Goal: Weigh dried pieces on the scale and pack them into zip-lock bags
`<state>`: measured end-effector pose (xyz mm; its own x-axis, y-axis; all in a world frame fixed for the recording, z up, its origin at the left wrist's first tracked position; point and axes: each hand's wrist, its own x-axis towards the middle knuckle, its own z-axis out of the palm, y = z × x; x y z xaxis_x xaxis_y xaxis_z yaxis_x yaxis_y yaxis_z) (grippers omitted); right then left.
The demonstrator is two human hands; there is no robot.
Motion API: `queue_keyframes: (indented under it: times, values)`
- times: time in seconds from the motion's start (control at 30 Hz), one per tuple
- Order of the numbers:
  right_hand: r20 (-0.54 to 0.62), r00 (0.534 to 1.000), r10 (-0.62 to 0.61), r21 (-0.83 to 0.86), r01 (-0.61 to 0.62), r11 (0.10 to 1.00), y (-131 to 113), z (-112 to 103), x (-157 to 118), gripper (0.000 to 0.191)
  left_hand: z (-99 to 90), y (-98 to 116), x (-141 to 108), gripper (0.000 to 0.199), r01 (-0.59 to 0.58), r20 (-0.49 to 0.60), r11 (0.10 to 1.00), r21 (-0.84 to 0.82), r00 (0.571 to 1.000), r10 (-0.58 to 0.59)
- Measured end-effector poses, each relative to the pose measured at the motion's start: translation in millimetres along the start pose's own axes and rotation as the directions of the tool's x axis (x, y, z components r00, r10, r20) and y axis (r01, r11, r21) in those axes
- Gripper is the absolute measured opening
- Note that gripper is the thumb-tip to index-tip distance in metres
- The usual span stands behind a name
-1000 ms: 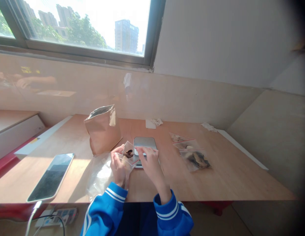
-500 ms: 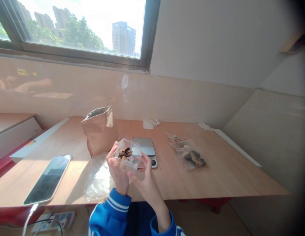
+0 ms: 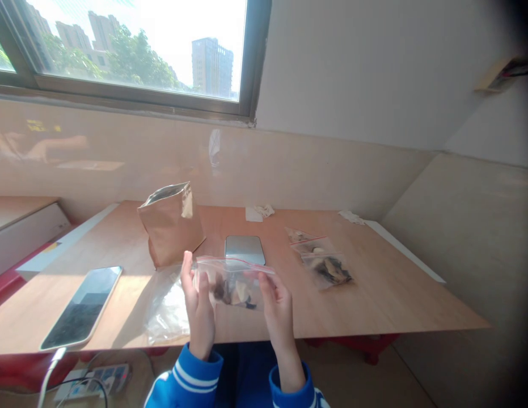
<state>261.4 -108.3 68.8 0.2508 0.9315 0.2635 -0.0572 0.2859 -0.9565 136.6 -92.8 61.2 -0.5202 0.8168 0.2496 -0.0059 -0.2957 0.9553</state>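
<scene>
Between my two hands hangs a clear zip bag [image 3: 235, 290] with a red line along its top edge. Dark brown and pale dried pieces lie inside it; their kind I cannot make out. My left hand [image 3: 199, 306] pinches the bag's left side, thumb in front. On the right, the fingers of my right hand [image 3: 278, 303] are closed on the upper corner. Just behind the bag is a scale [image 3: 244, 247] with a silver plate, its front part hidden by the bag. Left of my left hand lie empty clear plastic bags [image 3: 168, 309].
A brown paper bag [image 3: 170, 232] stands with its top open at back left. Filled zip bags [image 3: 325, 269] lie to the right. A phone [image 3: 83, 306] with a cable rests at the left. Crumpled tissue [image 3: 264, 211] sits near the wall.
My hands have moved apart, and the zip bag, held with its mouth spread before, is now stretched flat between them. The pieces in it have shifted lower.
</scene>
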Motion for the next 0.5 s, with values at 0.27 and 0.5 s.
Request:
queue_keyframes:
  times: [0.27, 0.5]
  values:
    - [-0.069, 0.997, 0.015, -0.029, -0.017, 0.999, 15, -11, 4, 0.043, -23.5, -8, 21, 0.038, 0.124, 0.153, 0.992, -0.009, 0.981, -0.122]
    - [-0.114, 0.993, 0.024, -0.076, -0.032, 0.997, 36, -25, 13, 0.045, -24.1, -9, 20, 0.038, 0.082, 0.203, 0.993, 0.090, 0.974, -0.099]
